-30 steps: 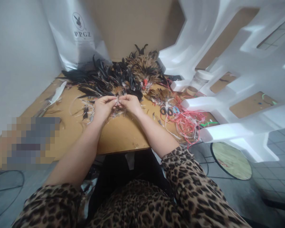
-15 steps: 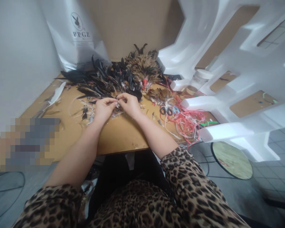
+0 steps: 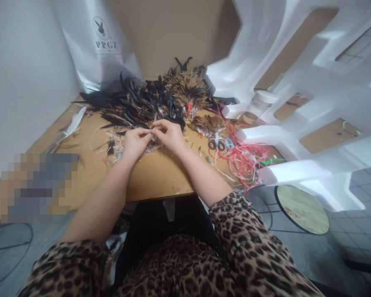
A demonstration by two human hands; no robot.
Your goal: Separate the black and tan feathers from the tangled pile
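Observation:
My left hand [image 3: 137, 143] and my right hand [image 3: 169, 135] meet fingertip to fingertip over the middle of the wooden table [image 3: 156, 177]. Both are closed in a pinch on what looks like a small dark feather [image 3: 151, 128], mostly covered by the fingers. Right behind them spreads a pile of long black feathers [image 3: 132, 99]. A bushy bunch of brown feathers [image 3: 187, 88] with a red spot at its base stands at the back. Small white and dark feather scraps [image 3: 111, 144] lie beside my left hand and under both hands.
Black-handled scissors [image 3: 216, 144] lie right of my hands, beside tangled pink and white ties [image 3: 247, 159]. White moulded foam [image 3: 297, 169] overhangs the table's right side, near a clear jar [image 3: 262, 103]. A silver bag [image 3: 108, 53] stands behind. A white feather [image 3: 76, 122] and a blurred-out patch [image 3: 40, 187] are left.
Almost nothing differs. My right hand has shifted very slightly, and both hands stay pinched together at the same place.

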